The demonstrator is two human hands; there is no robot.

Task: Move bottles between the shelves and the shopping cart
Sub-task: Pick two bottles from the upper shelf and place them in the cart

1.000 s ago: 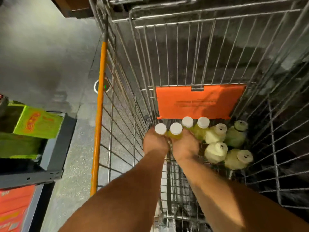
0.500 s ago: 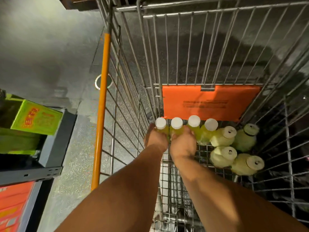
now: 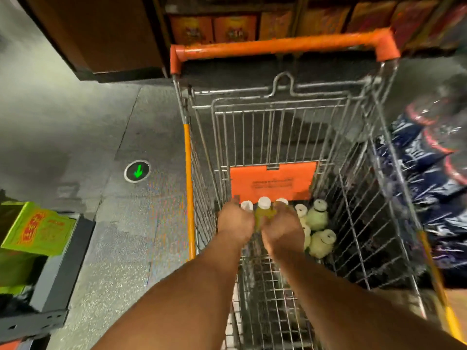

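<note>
Reaching into the shopping cart (image 3: 374,188), left hand (image 3: 235,223) and right hand (image 3: 281,228) each grip yellow juice bottles (image 3: 264,210); next, lift toward nine o'clock shelf (image 3: 58,269).

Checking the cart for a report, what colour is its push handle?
Orange, seen in the head view: the handle runs across the cart's far end.

Silver wire shopping cart (image 3: 358,198): orange handle bar (image 3: 278,46), orange plastic seat flap (image 3: 273,181). Yellow-green juice bottles (image 3: 319,215): white caps. Lime-green carton (image 3: 38,229): red-orange print. Grey speckled floor (image 3: 121,248): round green-arrow marker (image 3: 137,171).
</note>
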